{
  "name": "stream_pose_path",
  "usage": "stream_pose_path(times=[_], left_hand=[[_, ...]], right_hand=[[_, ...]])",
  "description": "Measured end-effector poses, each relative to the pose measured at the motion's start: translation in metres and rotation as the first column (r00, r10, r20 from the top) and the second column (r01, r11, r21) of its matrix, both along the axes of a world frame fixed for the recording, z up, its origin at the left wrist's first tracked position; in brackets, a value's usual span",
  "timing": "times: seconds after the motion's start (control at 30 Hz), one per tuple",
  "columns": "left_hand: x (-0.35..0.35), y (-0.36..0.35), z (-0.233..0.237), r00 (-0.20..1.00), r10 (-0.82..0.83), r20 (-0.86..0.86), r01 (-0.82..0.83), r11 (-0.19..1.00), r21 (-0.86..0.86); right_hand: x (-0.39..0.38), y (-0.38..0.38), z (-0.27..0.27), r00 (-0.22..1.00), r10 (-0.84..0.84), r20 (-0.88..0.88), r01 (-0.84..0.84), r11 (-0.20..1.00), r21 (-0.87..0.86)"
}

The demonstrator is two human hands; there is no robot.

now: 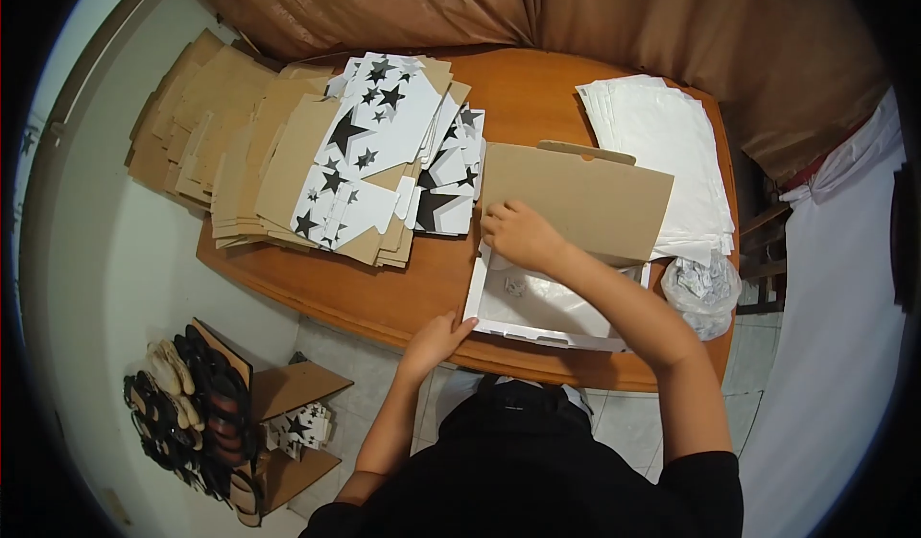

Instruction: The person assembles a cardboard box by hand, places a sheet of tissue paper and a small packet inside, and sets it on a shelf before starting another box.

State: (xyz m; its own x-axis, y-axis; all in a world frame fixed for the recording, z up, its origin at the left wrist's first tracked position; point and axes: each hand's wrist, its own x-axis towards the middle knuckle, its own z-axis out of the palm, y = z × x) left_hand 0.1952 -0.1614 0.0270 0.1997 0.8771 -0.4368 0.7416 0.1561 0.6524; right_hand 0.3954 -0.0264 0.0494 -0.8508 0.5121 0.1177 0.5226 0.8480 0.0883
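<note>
A cardboard box (552, 337) lies at the table's front edge, white outside and brown inside its raised lid (600, 202). Inside it is white paper or plastic wrapping (566, 306) with a small printed square (514, 287). My left hand (435, 344) grips the box's front left corner, thumb against the wall and the other fingers partly hidden. At the left side, where lid and wall meet, the bent fingers of my right hand (523, 235) hold the box's edge. My right forearm crosses over the box and hides part of its inside.
Flat star-printed and brown cardboard pieces (288, 169) are stacked on the left of the wooden table (518, 87). White sheets or bags (662, 145) lie at the right, above a clear plastic bag of small packets (703, 293). A shoe rack (278, 389) stands at lower left.
</note>
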Motion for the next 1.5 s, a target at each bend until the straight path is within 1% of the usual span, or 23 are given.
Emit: stream_pose_path(times=[0.03,0.1,0.13,0.27,0.33,0.4,0.43,0.53,0.57,0.63,0.67,0.73,0.8,0.83,0.87,0.9,0.97,1.07,1.1,1.2,1.3,1.4,1.5], left_hand=[[0.003,0.005,0.006,0.992,-0.069,-0.104,0.066,0.997,-0.028],[0.010,0.012,0.011,0.932,-0.205,-0.298,0.184,0.978,-0.097],[0.013,0.012,0.009,0.920,-0.184,-0.347,0.176,0.983,-0.054],[0.028,0.009,0.004,0.857,-0.087,-0.507,0.165,0.980,0.109],[0.031,0.008,0.001,0.835,-0.052,-0.547,0.181,0.966,0.184],[0.031,0.004,-0.007,0.830,-0.028,-0.557,0.200,0.947,0.252],[0.030,0.003,-0.008,0.833,-0.030,-0.552,0.200,0.947,0.251],[0.030,0.005,-0.008,0.840,-0.030,-0.541,0.203,0.943,0.262],[0.030,0.005,-0.006,0.841,-0.023,-0.540,0.199,0.942,0.269],[0.030,0.006,-0.005,0.844,-0.016,-0.537,0.191,0.943,0.272],[0.030,0.007,-0.006,0.845,-0.013,-0.534,0.184,0.946,0.268],[0.028,0.007,-0.007,0.851,-0.009,-0.525,0.175,0.947,0.268],[0.026,0.008,-0.009,0.862,-0.006,-0.507,0.172,0.944,0.280],[0.026,0.009,-0.008,0.864,-0.009,-0.504,0.167,0.949,0.269],[0.025,0.010,-0.007,0.865,-0.015,-0.502,0.165,0.952,0.257],[0.026,0.010,-0.007,0.866,-0.023,-0.499,0.166,0.956,0.243],[0.025,0.010,-0.007,0.865,-0.027,-0.500,0.169,0.956,0.241],[0.028,0.010,-0.005,0.854,-0.007,-0.520,0.148,0.962,0.230],[0.030,0.010,-0.004,0.849,0.005,-0.528,0.135,0.965,0.227],[0.029,0.010,-0.007,0.851,0.006,-0.524,0.156,0.952,0.264],[0.027,0.007,0.000,0.851,-0.028,-0.524,0.193,0.946,0.262],[0.018,0.004,-0.006,0.875,-0.037,-0.483,0.204,0.932,0.298],[0.015,0.007,0.029,0.860,-0.081,-0.504,0.155,0.982,0.106]], right_hand=[[-0.005,0.005,0.004,0.995,0.025,0.094,-0.026,1.000,0.012],[-0.017,0.014,0.000,0.984,0.077,0.164,-0.097,0.988,0.117],[-0.022,0.017,-0.002,0.974,0.101,0.203,-0.136,0.976,0.168],[-0.036,0.025,-0.006,0.916,0.174,0.361,-0.205,0.977,0.049],[-0.041,0.026,-0.012,0.879,0.215,0.426,-0.242,0.970,0.010],[-0.038,0.028,-0.013,0.899,0.258,0.354,-0.301,0.951,0.070],[-0.035,0.027,-0.013,0.905,0.284,0.318,-0.329,0.939,0.098],[-0.023,0.025,-0.033,0.948,0.308,0.082,-0.318,0.935,0.157],[-0.020,0.024,-0.040,0.953,0.290,0.085,-0.300,0.941,0.157],[-0.015,0.019,-0.031,0.964,0.250,0.093,-0.262,0.952,0.160],[-0.010,0.017,-0.026,0.980,0.200,0.007,-0.197,0.957,0.215],[0.000,0.014,0.005,0.978,0.115,-0.172,-0.057,0.949,0.309],[0.022,0.021,0.032,0.958,-0.180,-0.225,0.256,0.891,0.376],[0.032,0.022,0.051,0.894,-0.300,-0.333,0.408,0.852,0.328],[0.043,0.022,0.064,0.802,-0.414,-0.431,0.550,0.793,0.263],[0.056,0.023,0.064,0.742,-0.558,-0.372,0.649,0.737,0.189],[0.082,0.021,0.061,0.566,-0.795,-0.218,0.821,0.567,0.066],[0.102,-0.002,0.055,0.608,-0.735,-0.299,0.727,0.667,-0.161],[0.101,-0.013,0.053,0.663,-0.624,-0.414,0.699,0.714,0.044],[0.091,-0.050,0.067,0.668,-0.543,-0.509,0.679,0.725,0.118],[0.082,-0.089,0.069,0.697,-0.522,-0.492,0.621,0.782,0.049],[0.079,-0.122,0.064,0.741,-0.473,-0.477,0.563,0.824,0.057],[0.078,-0.146,0.053,0.751,-0.478,-0.456,0.546,0.838,0.021]])
